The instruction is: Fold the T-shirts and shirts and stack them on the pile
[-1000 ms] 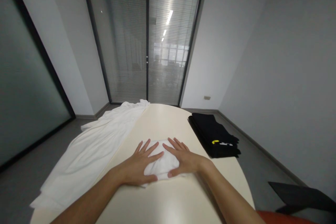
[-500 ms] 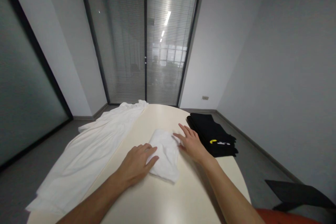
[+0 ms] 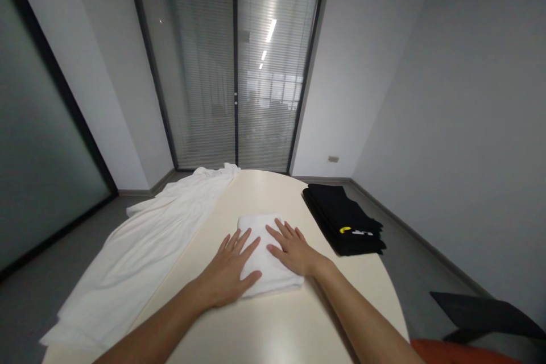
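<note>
L hand [image 3: 226,276] palm down, fingers [image 3: 251,248] spread fwd, thumb [image 3: 253,279] out to R; R hand [image 3: 296,253] also palm down, fingers splayed fwd & L; hands close but apart; bare L forearm [image 3: 166,318] angles in from lower L, R forearm [image 3: 354,307] from lower R.

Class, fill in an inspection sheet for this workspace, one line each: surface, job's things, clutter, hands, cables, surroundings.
Surface: pale table with a curved far edge.
Job's things: folded white cloth lying flat in front of the person; loose, wrinkled white fabric along the left side.
Clutter: stack of folded black cloth at the right, with yellow and white marks.
Hands: left hand and right hand on the folded cloth, fingers spread.
Cables: nothing seen.
Surroundings: glass panels with blinds ahead, grey wall at right.
</note>
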Available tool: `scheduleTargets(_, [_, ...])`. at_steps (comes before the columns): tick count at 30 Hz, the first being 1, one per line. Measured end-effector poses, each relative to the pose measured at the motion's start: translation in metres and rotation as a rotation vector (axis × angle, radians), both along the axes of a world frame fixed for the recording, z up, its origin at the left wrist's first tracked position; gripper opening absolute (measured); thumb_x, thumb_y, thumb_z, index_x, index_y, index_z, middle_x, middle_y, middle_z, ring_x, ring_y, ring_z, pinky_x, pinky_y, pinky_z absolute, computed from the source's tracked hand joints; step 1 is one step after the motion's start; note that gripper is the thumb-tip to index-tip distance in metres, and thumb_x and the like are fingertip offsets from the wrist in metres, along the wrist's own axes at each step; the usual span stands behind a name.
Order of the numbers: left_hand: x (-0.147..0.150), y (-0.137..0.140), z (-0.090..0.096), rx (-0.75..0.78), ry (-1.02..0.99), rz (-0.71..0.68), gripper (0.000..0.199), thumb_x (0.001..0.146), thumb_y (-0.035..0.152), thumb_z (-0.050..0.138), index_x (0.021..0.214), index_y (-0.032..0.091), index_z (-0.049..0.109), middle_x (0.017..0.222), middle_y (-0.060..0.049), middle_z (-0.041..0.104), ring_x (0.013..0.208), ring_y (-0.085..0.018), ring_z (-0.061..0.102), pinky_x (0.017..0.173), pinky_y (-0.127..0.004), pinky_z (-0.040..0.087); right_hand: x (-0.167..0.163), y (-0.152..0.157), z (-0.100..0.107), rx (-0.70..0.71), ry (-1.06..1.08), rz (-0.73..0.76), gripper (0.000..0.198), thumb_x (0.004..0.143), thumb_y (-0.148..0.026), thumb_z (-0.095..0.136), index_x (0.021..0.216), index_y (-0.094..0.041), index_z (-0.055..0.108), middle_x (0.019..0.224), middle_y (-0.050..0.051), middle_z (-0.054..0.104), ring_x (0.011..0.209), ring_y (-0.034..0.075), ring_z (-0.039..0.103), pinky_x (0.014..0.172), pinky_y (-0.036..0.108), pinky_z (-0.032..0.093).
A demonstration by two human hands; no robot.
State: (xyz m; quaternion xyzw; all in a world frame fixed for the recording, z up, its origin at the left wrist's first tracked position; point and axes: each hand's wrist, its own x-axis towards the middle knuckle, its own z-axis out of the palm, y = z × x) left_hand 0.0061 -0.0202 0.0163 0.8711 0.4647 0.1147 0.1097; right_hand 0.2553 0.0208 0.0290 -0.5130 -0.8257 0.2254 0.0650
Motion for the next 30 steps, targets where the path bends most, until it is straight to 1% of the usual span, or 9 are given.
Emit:
scheduleTargets(3, [0.004,0.0,0.011,0.097,-0.076,0.024,0.056,0.099,0.054,0.039,0.147,0.026,0.047,0.154,-0.011,0.042,0.143,-0.032,0.036,0.119,-0.055,0.022,0.003,0.001,0.004,0.046,0.003,-0.002,0.074,0.095,-0.069,0.035,0.157,-0.031,0.024,0.167,0.007,0.005,0.152,0.034,0.006,0.12,0.054,0.009])
scheduleTargets(5, [0.005,0.003,0.015,0.178,-0.126,0.056,0.049,0.101,0.045,0.037,0.14,0.023,0.055,0.147,-0.011,0.052,0.136,-0.029,0.044,0.118,-0.052,0.026,0.002,0.001,0.01,0.112,0.015,-0.071,0.075,0.094,-0.066,0.041,0.155,-0.024,0.031,0.164,0.013,0.019,0.149,0.034,0.02,0.117,0.051,0.019])
scheduleTargets(8, [0.006,0.009,0.009,0.196,-0.116,0.083,0.055,0.1,0.044,0.04,0.15,0.022,0.043,0.159,-0.011,0.034,0.146,-0.03,0.029,0.119,-0.051,0.024,0.0,0.003,0.015,0.182,0.018,-0.305,0.064,0.096,-0.061,0.038,0.135,-0.014,0.056,0.139,0.021,0.054,0.127,0.033,0.051,0.104,0.045,0.037])
scheduleTargets(11, [0.006,0.012,-0.005,0.092,-0.051,0.077,0.063,0.099,0.052,0.038,0.156,0.025,0.029,0.165,-0.01,0.019,0.152,-0.031,0.014,0.12,-0.053,0.019,-0.002,0.006,0.014,0.154,-0.024,-0.468,0.057,0.095,-0.062,0.037,0.103,-0.015,0.068,0.11,0.019,0.067,0.103,0.03,0.063,0.087,0.04,0.044])
scheduleTargets(15, [0.008,0.012,-0.014,0.042,-0.037,0.098,0.064,0.1,0.054,0.035,0.157,0.026,0.027,0.165,-0.009,0.015,0.152,-0.031,0.01,0.121,-0.053,0.017,-0.007,0.006,0.01,0.123,-0.036,-0.482,0.045,0.094,-0.057,0.042,0.091,-0.018,0.063,0.1,0.015,0.069,0.088,0.027,0.065,0.074,0.036,0.043])
scheduleTargets(19, [0.007,0.01,-0.009,0.025,-0.059,0.079,0.066,0.1,0.056,0.032,0.157,0.025,0.024,0.165,-0.01,0.014,0.152,-0.03,0.009,0.121,-0.053,0.016,-0.014,0.004,0.008,0.142,0.006,-0.461,0.031,0.097,-0.045,0.041,0.094,-0.019,0.058,0.1,0.016,0.069,0.089,0.026,0.065,0.075,0.035,0.041])
scheduleTargets(23, [0.006,0.009,-0.004,-0.003,-0.07,0.095,0.069,0.101,0.058,0.027,0.158,0.022,0.02,0.165,-0.01,0.013,0.152,-0.029,0.009,0.122,-0.051,0.015,-0.012,0.009,0.004,0.122,0.175,-0.46,0.026,0.1,-0.043,0.036,0.098,-0.021,0.05,0.092,0.014,0.068,0.086,0.025,0.064,0.075,0.032,0.039])
scheduleTargets(27, [0.006,0.011,-0.006,-0.018,-0.069,0.168,0.072,0.1,0.058,0.027,0.158,0.015,0.021,0.164,-0.013,0.014,0.152,-0.03,0.012,0.122,-0.049,0.017,-0.006,0.018,0.003,0.138,0.398,-0.437,0.027,0.098,-0.044,0.036,0.109,-0.021,0.045,0.07,0.001,0.059,0.067,0.02,0.057,0.065,0.028,0.037])
scheduleTargets(30, [0.004,0.014,-0.012,0.025,-0.091,0.188,0.072,0.1,0.057,0.026,0.157,0.014,0.024,0.163,-0.013,0.02,0.151,-0.031,0.017,0.121,-0.049,0.02,-0.003,0.021,0.015,0.148,0.464,-0.379,0.037,0.096,-0.044,0.038,0.123,-0.019,0.044,0.06,-0.006,0.047,0.055,0.017,0.047,0.057,0.026,0.034])
